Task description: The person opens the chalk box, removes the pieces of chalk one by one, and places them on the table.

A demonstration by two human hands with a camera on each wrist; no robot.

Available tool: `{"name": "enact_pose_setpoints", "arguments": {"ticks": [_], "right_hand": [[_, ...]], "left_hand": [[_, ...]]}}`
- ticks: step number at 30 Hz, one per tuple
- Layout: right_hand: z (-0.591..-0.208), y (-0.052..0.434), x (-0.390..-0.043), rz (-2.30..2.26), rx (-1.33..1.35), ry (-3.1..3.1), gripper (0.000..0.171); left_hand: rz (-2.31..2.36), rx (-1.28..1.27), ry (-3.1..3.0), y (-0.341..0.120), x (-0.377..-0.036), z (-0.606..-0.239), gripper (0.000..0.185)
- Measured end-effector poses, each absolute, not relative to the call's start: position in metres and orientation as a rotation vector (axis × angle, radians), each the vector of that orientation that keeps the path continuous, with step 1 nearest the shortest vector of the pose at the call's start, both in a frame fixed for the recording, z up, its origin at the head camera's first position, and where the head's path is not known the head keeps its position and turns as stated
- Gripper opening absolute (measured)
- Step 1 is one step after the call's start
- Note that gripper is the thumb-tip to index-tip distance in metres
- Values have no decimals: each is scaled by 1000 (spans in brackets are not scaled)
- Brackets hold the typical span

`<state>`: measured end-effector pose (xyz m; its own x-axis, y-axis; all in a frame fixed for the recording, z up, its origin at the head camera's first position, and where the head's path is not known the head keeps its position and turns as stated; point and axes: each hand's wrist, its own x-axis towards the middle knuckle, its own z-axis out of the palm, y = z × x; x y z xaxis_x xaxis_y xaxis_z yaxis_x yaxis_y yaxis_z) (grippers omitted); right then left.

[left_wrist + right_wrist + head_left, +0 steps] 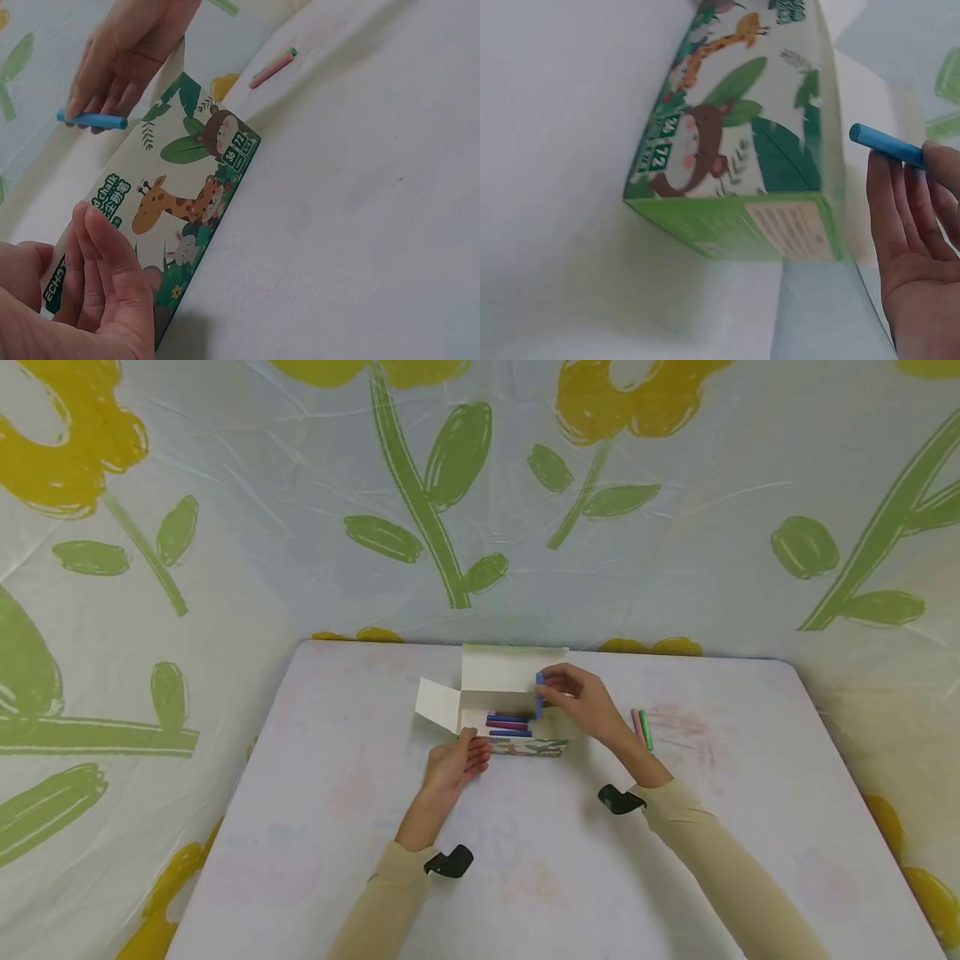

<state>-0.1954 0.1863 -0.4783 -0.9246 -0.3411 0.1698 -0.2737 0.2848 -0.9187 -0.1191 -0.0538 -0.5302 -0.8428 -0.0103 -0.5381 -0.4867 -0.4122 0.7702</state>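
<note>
A printed cardboard chalk box (527, 747) stands with its lid and side flap raised; giraffe and monkey pictures cover its front. Several blue and dark red chalk sticks (508, 725) lie inside. With the thumb over the rim and fingers against the front, my left hand (452, 763) holds the box at its left end. Over the box's right end, my right hand (585, 697) pinches a blue chalk stick (889, 145) between thumb and fingertips. In the left wrist view, that blue stick shows above the open top.
A pink chalk stick (637, 727) and a green chalk stick (647, 729) lie side by side on the white table (337, 827), right of the box. Behind the table's far edge hangs a flower-patterned sheet (300, 543).
</note>
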Motion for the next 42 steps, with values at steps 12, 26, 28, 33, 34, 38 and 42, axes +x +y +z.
{"name": "enact_pose_setpoints", "arguments": {"ticks": [12, 26, 28, 33, 34, 38, 42], "right_hand": [[-454, 232, -194, -1972, -344, 2308, 38], [-449, 274, -188, -2004, -175, 2305, 43], [-450, 282, -187, -2027, -141, 2287, 44], [-459, 303, -184, -2121, -97, 2199, 39], [-462, 307, -183, -2134, -84, 2191, 37], [-472, 322, -180, -2176, -33, 2162, 33], [-480, 335, -174, -2169, 46, 2161, 33]], "left_hand": [[2306, -686, 1540, -52, -120, -531, 33], [2323, -659, 1556, -53, -116, -531, 30], [2325, -657, 1558, -53, -116, -531, 31], [2339, -643, 1561, -53, -116, -531, 32], [2340, -642, 1563, -53, -117, -532, 32], [2338, -638, 1565, -53, -117, -533, 33], [2337, -637, 1565, -53, -118, -535, 34]]}}
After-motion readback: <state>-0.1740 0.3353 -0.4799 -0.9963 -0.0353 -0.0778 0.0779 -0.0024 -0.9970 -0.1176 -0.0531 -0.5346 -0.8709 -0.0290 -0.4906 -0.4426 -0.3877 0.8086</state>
